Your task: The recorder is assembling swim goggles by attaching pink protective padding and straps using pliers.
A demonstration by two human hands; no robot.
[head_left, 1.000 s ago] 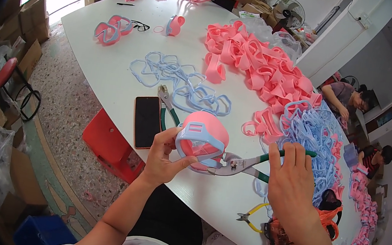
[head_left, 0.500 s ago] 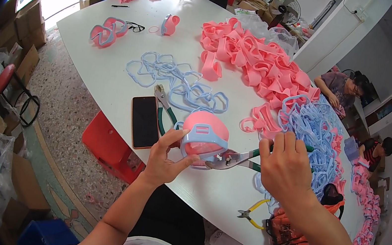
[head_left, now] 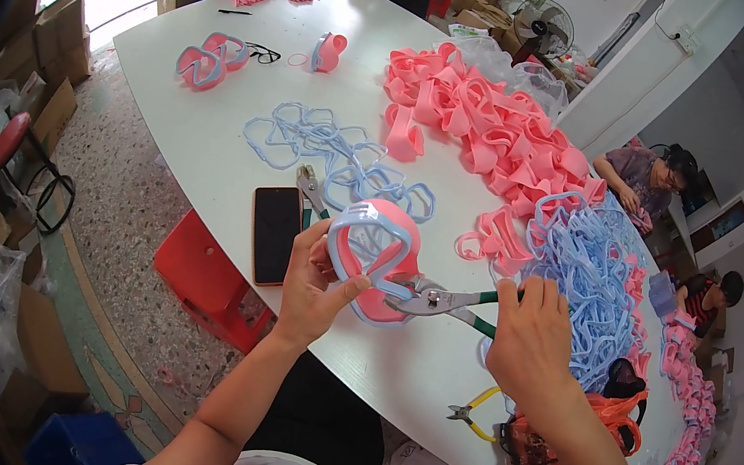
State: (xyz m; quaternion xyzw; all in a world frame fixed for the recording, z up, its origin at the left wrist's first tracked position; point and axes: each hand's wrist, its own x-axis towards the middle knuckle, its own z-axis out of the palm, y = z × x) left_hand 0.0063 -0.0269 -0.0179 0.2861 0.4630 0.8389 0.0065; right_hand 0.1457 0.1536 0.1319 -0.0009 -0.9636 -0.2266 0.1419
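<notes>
Running down the left of the view, the curved edge of the white table (head_left: 172, 100) leaves a strip of speckled floor (head_left: 111, 196) open beside it, hemmed by cardboard boxes (head_left: 36, 52) and a red stool (head_left: 204, 280) tucked just under the rim. On the smooth tabletop near that edge lies a flat black phone (head_left: 275, 233), with a spare pair of pliers (head_left: 309, 190) just beside it. Behind them a loose scatter of thin blue frames (head_left: 326, 150) spreads over bare table, with clear surface around it on the near and far sides.

The left hand (head_left: 312, 286) is closed around a pink mask (head_left: 383, 258), a soft, rounded rubbery cup ringed by a stiff light-blue frame, held tilted above the table close to the near edge; the thumb presses on the frame. Touching the mask's lower right rim are the metal jaws of green-handled pliers (head_left: 438, 301), and the right hand (head_left: 533, 336) is wrapped tight around their handles.

Farther back, a heap of pink rubber pieces (head_left: 492, 126) crowds the middle of the table. To the right, a tangled mound of blue frames (head_left: 591, 263) fills the space up to the far edge, leaving little free room there. Near the front edge lie yellow-handled cutters (head_left: 475, 414) beside an orange mesh bag (head_left: 571, 441). Other people sit beyond the right side.
</notes>
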